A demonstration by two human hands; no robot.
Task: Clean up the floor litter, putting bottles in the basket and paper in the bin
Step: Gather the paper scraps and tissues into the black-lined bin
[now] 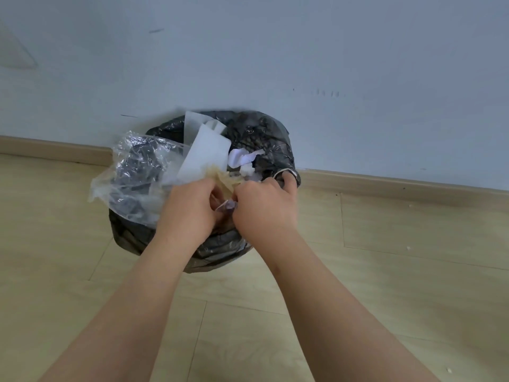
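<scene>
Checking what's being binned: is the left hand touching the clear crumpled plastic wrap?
Touching. The head view shows the left hand gripping the edge of the clear crumpled plastic wrap above the black-lined bin.

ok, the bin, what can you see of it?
Round bin lined with a glossy black bag, upright on the wood floor against the wall. Full: white paper on top, clear film spilling over its left rim. The left hand and right hand pinch a tan scrap over its near rim.
</scene>
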